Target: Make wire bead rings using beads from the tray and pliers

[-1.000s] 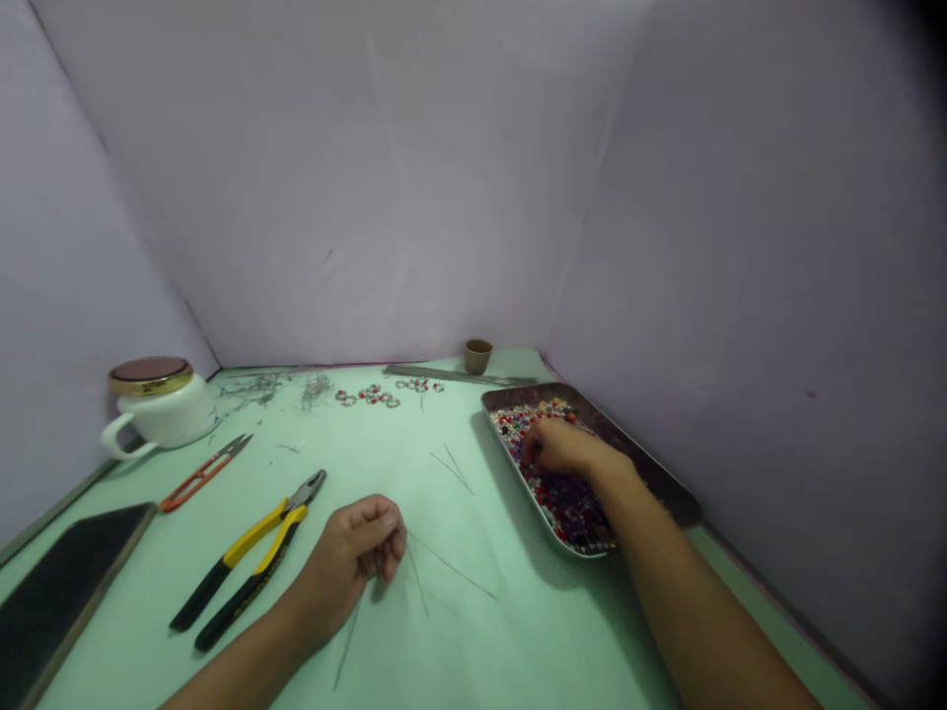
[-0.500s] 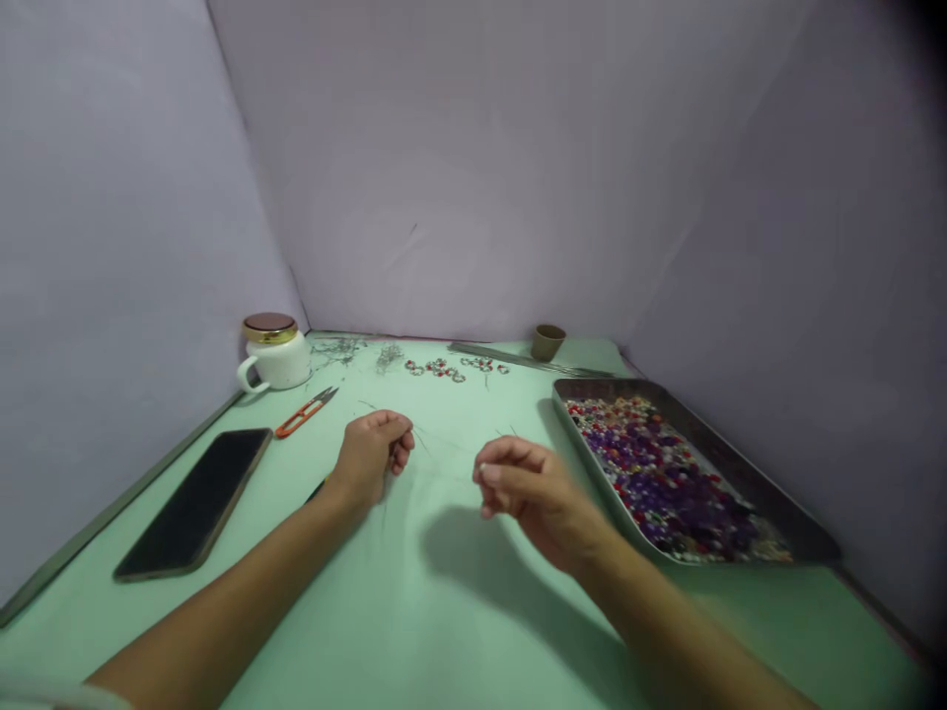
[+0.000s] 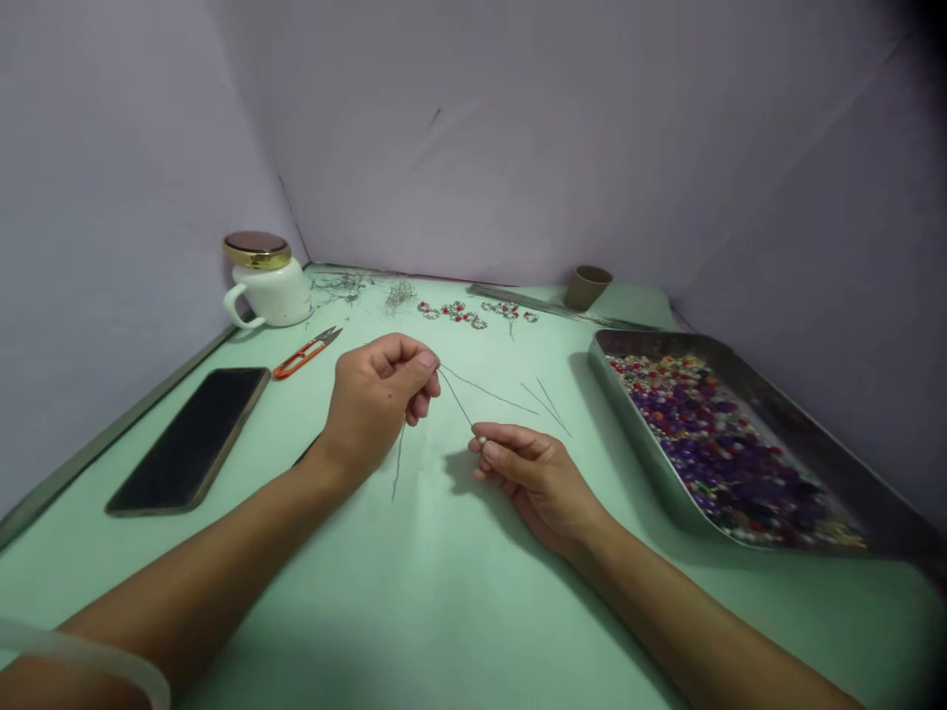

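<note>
My left hand (image 3: 386, 396) pinches thin dark wire (image 3: 484, 390) between thumb and forefinger. One strand runs out to the right, another hangs below the palm, and a third slants down to my right hand (image 3: 529, 473). A small pale bead (image 3: 482, 441) sits between the thumb and forefinger of my right hand, at the end of that slanting strand. Whether the wire passes through the bead is too small to tell. Loose wire pieces (image 3: 547, 402) lie on the green table beyond my right hand.
At right stands a metal tray (image 3: 651, 473) of mixed beads. Beaded rings (image 3: 459, 314), wire scraps (image 3: 400, 294) and a brown cup (image 3: 588, 288) are at the back. On the left are a lidded white mug (image 3: 272, 294), orange thread snips (image 3: 307, 353) and a phone (image 3: 192, 439).
The view has tilted down and come closer. My right hand has brought the bead to the wire strand, while my left hand keeps its pinch on the wire.
</note>
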Demonstrator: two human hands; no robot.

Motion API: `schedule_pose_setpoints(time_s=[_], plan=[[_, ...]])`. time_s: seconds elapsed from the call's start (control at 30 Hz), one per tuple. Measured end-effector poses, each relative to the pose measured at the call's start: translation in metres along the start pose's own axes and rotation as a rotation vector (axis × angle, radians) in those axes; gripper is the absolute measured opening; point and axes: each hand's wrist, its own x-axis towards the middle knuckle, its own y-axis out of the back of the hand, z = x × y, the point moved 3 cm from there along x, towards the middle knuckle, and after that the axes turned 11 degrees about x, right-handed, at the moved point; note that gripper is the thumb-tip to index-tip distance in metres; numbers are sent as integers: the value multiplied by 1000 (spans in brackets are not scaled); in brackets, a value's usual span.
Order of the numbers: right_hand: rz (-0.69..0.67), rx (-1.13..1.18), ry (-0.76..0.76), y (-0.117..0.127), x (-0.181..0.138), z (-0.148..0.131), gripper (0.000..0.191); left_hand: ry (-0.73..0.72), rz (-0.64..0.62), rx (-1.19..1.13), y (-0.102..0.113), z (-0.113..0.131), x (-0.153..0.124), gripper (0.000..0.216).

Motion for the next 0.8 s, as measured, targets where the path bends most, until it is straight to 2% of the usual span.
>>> schedule_pose_setpoints(time_s=[0.13, 0.8], plan=[[7, -1, 16, 1, 0, 0, 21, -32, 7, 89, 0, 5, -3, 12], [-47, -48, 14, -1, -1, -2, 21, -109, 7, 194, -3, 10, -10, 12]])
